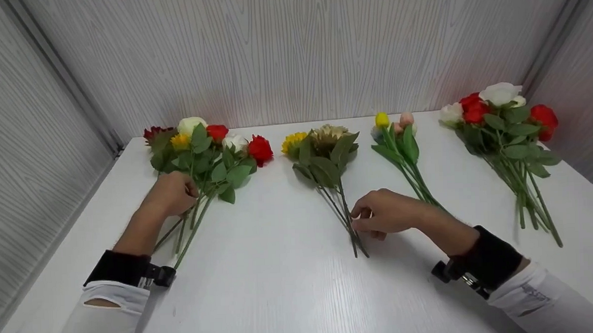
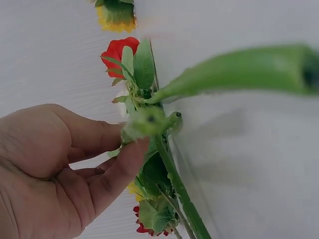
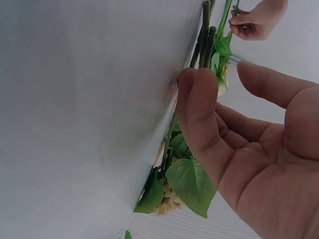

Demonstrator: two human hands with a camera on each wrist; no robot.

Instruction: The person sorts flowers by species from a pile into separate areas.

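At the left, my left hand [image 1: 171, 193] is over the stems of a mixed bunch with a red rose [image 1: 260, 150], a cream rose [image 1: 191, 125] and green leaves. Its thumb and a finger pinch a green flower stem [image 2: 144, 123], seen end-on and blurred in the left wrist view; which bloom it bears I cannot tell. My right hand [image 1: 384, 212] is beside the crossed stems [image 1: 346, 214] of the sunflowers [image 1: 327, 138]. In the right wrist view its thumb stands apart from the bent fingers [image 3: 202, 94], whose tips are right at the stems, with nothing gripped.
Tulips [image 1: 399, 143] with yellow and pink heads lie just beyond my right hand. A bunch of red and white roses [image 1: 502, 115] lies at the far right. Wood-grain panels [image 1: 292, 53] border the white table [image 1: 261, 286] at the back and sides.
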